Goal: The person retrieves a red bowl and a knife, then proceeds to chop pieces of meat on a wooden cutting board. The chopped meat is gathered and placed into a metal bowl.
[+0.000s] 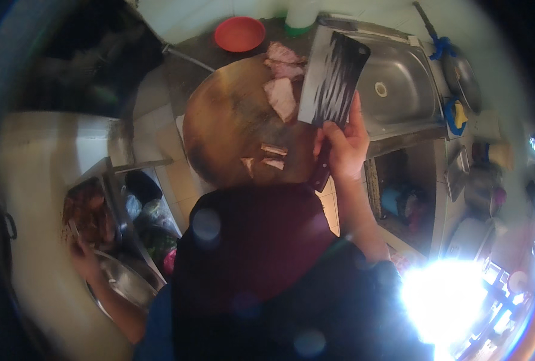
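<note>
My right hand [347, 146] grips a cleaver [335, 76] by its dark riveted handle, the broad blade tilted up over the right side of the round wooden chopping block [222, 117]. Slices of meat [282, 97] lie on the block beside the blade, partly overlapping. Several small cut strips of meat [274, 150] rest closer to me. Far to the left, my left hand [83, 259] reaches to the near edge of a metal tray [118, 225] of dark reddish-brown meat pieces [91, 210]. That hand is blurred, and whether its fingers hold anything is unclear.
A metal bowl [129, 280] sits beside the tray, under my left forearm. Behind the block stand a red bowl [240, 34] and a white container with a green base [301, 18]. A stainless steel sink [402, 81] is at the right. Pans [461, 81] hang along the right wall.
</note>
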### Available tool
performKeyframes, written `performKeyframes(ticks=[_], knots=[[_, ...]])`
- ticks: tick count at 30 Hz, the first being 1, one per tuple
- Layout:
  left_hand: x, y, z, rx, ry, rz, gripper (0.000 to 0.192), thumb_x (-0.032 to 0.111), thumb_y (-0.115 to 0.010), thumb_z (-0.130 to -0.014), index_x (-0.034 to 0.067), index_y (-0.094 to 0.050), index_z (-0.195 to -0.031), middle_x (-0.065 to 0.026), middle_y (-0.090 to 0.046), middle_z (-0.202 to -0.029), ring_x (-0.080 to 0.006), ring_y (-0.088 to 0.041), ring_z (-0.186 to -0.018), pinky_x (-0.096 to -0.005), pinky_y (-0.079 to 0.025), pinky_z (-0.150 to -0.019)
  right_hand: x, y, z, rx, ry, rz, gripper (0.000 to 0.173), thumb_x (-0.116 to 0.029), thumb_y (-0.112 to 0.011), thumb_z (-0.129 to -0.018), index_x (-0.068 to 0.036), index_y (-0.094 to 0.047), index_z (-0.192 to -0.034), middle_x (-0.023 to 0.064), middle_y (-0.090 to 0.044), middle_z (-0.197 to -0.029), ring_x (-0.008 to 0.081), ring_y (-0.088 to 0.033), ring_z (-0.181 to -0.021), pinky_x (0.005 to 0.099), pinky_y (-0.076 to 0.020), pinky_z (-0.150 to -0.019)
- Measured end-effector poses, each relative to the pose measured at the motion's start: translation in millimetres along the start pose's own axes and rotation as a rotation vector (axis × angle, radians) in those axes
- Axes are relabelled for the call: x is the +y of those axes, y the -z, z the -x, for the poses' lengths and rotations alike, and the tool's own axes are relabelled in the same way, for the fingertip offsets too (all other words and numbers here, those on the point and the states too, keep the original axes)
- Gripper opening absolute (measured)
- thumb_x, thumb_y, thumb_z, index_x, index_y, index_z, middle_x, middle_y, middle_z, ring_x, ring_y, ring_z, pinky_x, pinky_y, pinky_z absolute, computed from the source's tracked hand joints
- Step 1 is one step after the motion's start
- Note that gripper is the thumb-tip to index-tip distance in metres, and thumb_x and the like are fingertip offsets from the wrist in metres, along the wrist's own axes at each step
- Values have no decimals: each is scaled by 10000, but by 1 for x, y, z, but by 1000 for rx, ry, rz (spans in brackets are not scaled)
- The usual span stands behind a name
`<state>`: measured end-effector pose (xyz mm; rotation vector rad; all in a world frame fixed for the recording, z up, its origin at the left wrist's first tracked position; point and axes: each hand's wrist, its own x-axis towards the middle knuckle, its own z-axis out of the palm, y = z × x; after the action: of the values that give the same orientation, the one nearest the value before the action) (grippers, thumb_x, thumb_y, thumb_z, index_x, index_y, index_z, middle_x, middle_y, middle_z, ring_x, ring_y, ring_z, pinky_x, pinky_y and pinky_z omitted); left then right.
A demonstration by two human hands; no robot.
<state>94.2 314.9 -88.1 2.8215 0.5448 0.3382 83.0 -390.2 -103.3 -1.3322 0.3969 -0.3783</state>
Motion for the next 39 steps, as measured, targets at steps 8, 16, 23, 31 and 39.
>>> performKeyframes(ticks=[8, 16, 23, 31, 39], knots=[[-180, -31, 235, -970, 438, -330, 468, 385, -632, -1085, -50, -754, -1206, -311, -769, -1132, -470, -742, -1087, -546, -582, -962, -5, 0, -1, 18, -41, 56, 879, 74, -572, -1007, -23, -180, -1788, 128, -724, -982, 156, -646, -622, 319, -568, -508], [-102, 15, 140, -1057, 597, -409, 380, 317, -743, -1027, -30, -781, -1178, -264, -786, -1013, -368, -796, -812, -507, -628, -698, -1, -2, -2, 10, 2, 16, 847, 37, -581, -1012, -50, -233, -1780, 94, -669, -825, 163, -618, -556, 311, -538, -500], [301, -48, 88, -359, -918, 340, 449, 245, -878, -934, 79, -754, -1333, -145, -731, -1335, -340, -706, -1161, -450, -562, -1037, 7, 2, -1, -17, 30, -31, 906, 76, -599, -1001, -27, -170, -1792, 117, -721, -1010, 166, -653, -657, 336, -577, -529], [452, -129, 114, -552, -1421, 384, 266, 246, -795, -973, 121, -753, -1203, -115, -682, -1200, -375, -655, -1139, -525, -528, -998, 4, 6, -2, -51, 10, -47, 888, 96, -585, -996, -5, -185, -1782, 105, -703, -1081, 143, -658, -711, 327, -577, -541], [472, -166, 47, -231, -1235, 580, 271, 198, -825, -951, 66, -753, -1177, -153, -703, -1250, -404, -686, -1123, -505, -560, -967, 12, 8, -2, -108, 96, -43, 906, 108, -553, -1015, -7, -106, -1794, 126, -703, -1161, 149, -663, -726, 314, -572, -554]])
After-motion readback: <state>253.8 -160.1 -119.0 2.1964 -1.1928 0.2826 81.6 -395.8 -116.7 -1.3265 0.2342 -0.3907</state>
